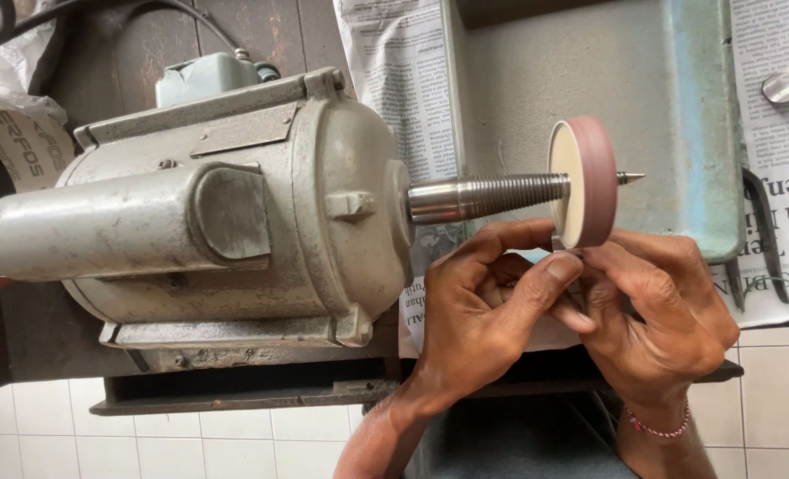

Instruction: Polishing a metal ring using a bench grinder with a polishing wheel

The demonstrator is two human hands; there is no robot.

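A big grey electric motor [217, 204] lies on a dark bench, its threaded tapered spindle [492, 195] pointing right. A reddish-brown wheel with a cream face [582, 177] sits on the spindle near the pointed tip [629, 177]. My left hand [483, 302] and my right hand [656, 310] meet just below the wheel's lower edge, fingers pinched together on a small piece [561, 253] pressed against the wheel. The piece is almost fully hidden by my fingers. A thin red bracelet [656, 428] circles my right wrist.
A blue-grey metal tray [705, 133] stands behind the wheel. Newspaper [403, 80] covers the surface beneath. A shiny metal ring [786, 86] lies at the upper right, dark tongs [767, 239] at the right edge. White floor tiles [191, 439] show below the bench.
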